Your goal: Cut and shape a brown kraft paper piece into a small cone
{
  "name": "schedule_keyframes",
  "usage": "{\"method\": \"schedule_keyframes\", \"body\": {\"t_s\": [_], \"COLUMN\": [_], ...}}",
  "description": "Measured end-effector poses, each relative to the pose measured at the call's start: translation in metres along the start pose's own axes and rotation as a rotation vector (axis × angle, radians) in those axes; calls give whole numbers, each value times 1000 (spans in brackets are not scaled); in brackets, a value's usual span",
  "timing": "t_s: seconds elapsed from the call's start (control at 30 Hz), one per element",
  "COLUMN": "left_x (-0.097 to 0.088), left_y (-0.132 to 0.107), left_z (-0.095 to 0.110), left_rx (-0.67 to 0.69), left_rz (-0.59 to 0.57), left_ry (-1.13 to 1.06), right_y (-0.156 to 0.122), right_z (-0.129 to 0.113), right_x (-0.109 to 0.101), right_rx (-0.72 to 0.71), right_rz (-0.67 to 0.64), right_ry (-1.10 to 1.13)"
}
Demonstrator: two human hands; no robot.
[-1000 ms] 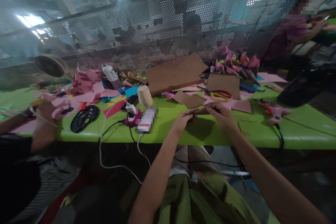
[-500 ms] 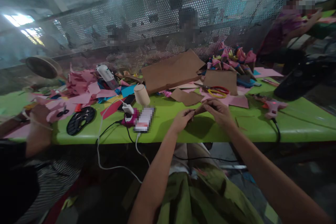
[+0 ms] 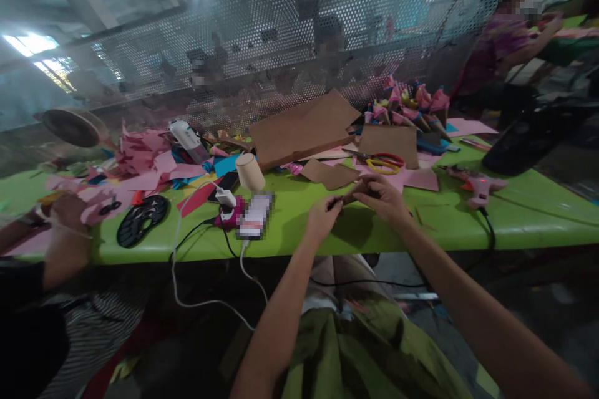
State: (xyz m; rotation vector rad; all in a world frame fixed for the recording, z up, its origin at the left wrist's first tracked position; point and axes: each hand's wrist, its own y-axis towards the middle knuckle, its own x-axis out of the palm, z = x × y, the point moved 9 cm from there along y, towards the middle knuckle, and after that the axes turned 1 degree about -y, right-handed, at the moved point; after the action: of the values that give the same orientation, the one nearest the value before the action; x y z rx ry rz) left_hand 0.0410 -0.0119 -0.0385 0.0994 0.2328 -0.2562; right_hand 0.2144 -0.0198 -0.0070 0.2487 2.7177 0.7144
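Between my two hands is a small rolled piece of brown paper, held just above the green table. My left hand pinches its left end with the fingers closed. At the other end, my right hand grips it between thumb and fingers. Much of the piece is covered by my fingers. Just beyond my hands lie a cut sheet of brown paper and scissors with red and yellow handles.
A pink hot glue gun lies at right. On the left are a phone, a magenta power adapter with cables, a cream cup and a black slotted disc. A co-worker's hand works at far left. Paper flowers stand behind.
My hands stay close together on the brown paper piece, with a slight shift of the fingers. The whole view has moved a little.
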Motion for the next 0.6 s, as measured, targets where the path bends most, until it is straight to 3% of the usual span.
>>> {"method": "schedule_keyframes", "body": {"t_s": [0.2, 0.4, 0.6], "left_x": [-7, -10, -5], "left_y": [0, -2, -10], "left_z": [-5, 11, 27], "left_rx": [-24, 157, 251], "left_rz": [80, 133, 130], "left_ry": [26, 171, 354], "right_y": [1, 2, 1], "right_z": [4, 12, 20], "right_x": [5, 0, -3], "right_rx": [7, 40, 82], "right_rz": [-44, 14, 41], "right_ry": [2, -3, -2]}}
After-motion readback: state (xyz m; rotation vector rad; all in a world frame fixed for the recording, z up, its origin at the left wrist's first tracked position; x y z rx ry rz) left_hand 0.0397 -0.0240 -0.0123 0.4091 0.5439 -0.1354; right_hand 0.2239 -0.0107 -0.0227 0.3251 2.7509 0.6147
